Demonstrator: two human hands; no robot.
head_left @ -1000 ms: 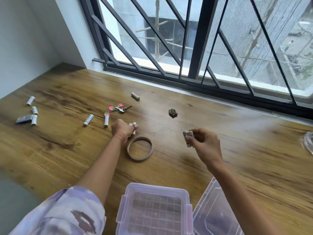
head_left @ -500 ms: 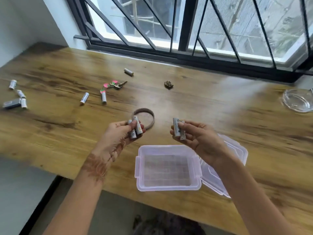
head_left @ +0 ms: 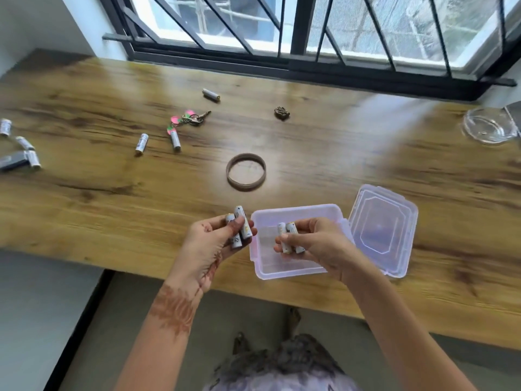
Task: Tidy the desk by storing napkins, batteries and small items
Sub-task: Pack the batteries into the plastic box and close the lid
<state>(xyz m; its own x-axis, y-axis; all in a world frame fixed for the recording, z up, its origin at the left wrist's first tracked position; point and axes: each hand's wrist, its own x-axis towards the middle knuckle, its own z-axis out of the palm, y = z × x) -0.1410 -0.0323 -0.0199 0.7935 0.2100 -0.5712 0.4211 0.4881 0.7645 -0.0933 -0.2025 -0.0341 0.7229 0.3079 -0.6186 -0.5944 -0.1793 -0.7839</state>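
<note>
My left hand (head_left: 208,246) grips two white batteries (head_left: 243,226) just left of the clear plastic box (head_left: 284,270), which stands with its lid (head_left: 383,230) swung out to the right. Over the box's inside, my right hand (head_left: 318,245) holds two more white batteries (head_left: 288,238). Loose batteries lie on the wooden desk: one (head_left: 141,143) and another (head_left: 174,139) at mid-left, one (head_left: 211,95) near the window, several (head_left: 26,150) at the far left edge.
A brown ring (head_left: 245,172) lies beyond the box. A pink-tagged key bunch (head_left: 189,119) and a small dark trinket (head_left: 282,112) sit further back. A glass dish (head_left: 490,128) stands at the far right. A grey flat object (head_left: 11,162) lies far left.
Both hands drew back from the ring area toward the box, each carrying two batteries. The right hand now hovers over the box's inside; the view tilted downward.
</note>
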